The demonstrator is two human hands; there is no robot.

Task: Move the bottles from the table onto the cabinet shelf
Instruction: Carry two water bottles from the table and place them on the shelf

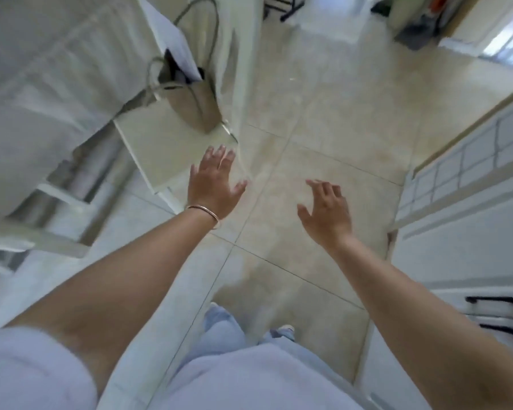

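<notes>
**Bottles out of sight, both hands free**

Bottles are nowhere in my view, and neither the table top nor the cabinet shelf shows clearly, so I cannot tell where they stand. Nearest to me are my pale trousers and my feet on the tiled floor [323, 161], which suggests I am mid-walk between the two places. My left hand [215, 184], a thin bangle [203, 211] at its wrist, is spread flat with straight fingers and holds nothing. My right hand [326, 211] hangs loose with relaxed fingers, also carrying nothing; I judge both are held out ready for the next pickup. Just beyond my left hand is a chair seat [163, 146] bearing a grey handbag [190, 96], parked there out of the walkway. On my right runs a white cabinet [456, 232] with dark drawer handles [492, 300]. Farther off the picture blurs.
</notes>
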